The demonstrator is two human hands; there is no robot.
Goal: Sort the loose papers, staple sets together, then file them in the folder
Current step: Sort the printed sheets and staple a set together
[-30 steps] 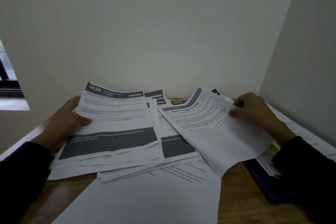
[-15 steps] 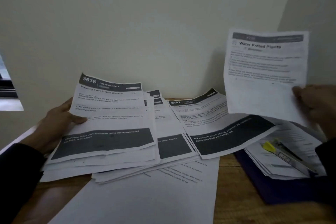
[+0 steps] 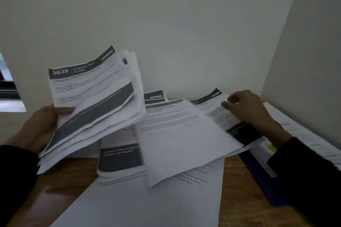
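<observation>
My left hand (image 3: 39,129) grips a thick stack of printed sheets (image 3: 92,105) headed "3638", lifted off the wooden table (image 3: 60,178) and tilted up to the left. A second pile with a dark band (image 3: 120,158) lies flat at the centre. Across it rests a single printed sheet (image 3: 177,138). My right hand (image 3: 247,110), fingers curled, pinches the top of another sheet with a dark band (image 3: 238,131) at the right. A dark blue folder (image 3: 258,173) lies open under my right forearm with papers inside.
A large blank sheet (image 3: 147,206) covers the table's front middle. A small yellow object (image 3: 271,147) lies on the folder's papers. White walls meet in a corner close behind and to the right. A window ledge (image 3: 11,105) is at the far left.
My left hand has raised the "3638" stack off the table. My right hand has laid the "Water Potted Plants" sheet on the centre pile and moved onto the sheet at the right.
</observation>
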